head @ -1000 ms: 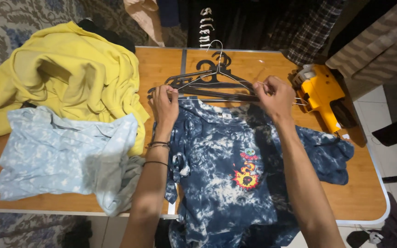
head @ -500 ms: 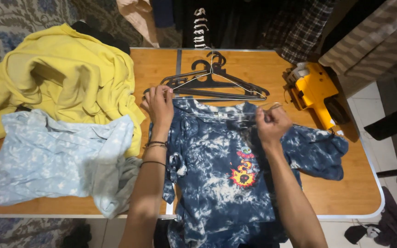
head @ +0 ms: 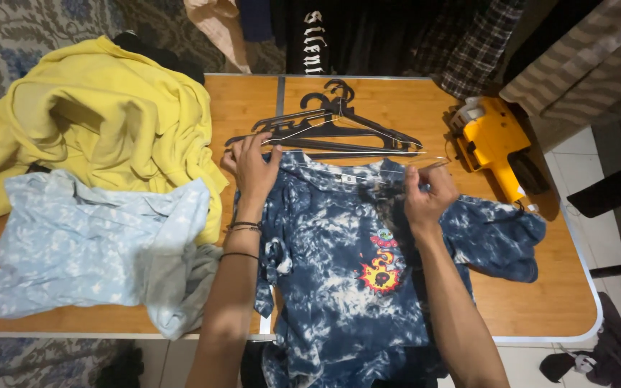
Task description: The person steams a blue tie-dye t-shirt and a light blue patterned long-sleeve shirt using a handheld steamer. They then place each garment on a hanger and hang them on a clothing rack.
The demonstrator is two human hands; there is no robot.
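Note:
A dark blue tie-dye T-shirt (head: 339, 302) with an orange print lies flat on the wooden table (head: 540, 302), collar away from me. My left hand (head: 253, 167) grips its left shoulder at the collar's edge. My right hand (head: 429, 195) is pinched at the right side of the collar, on a thin pale hanger (head: 353, 149) that runs along the neckline between both hands. A pile of black hangers (head: 332, 129) lies just beyond the collar.
A yellow sweatshirt (head: 102, 129) is heaped at the far left, with a crumpled light blue garment (head: 95, 244) in front of it. A yellow hand tool (head: 494, 140) sits at the far right of the table. Dark clothes (head: 368, 36) hang behind the table.
My right hand has come away from the black hanger pile to the shirt's collar, bringing the thin hanger. My left hand has stayed at the shirt's left shoulder.

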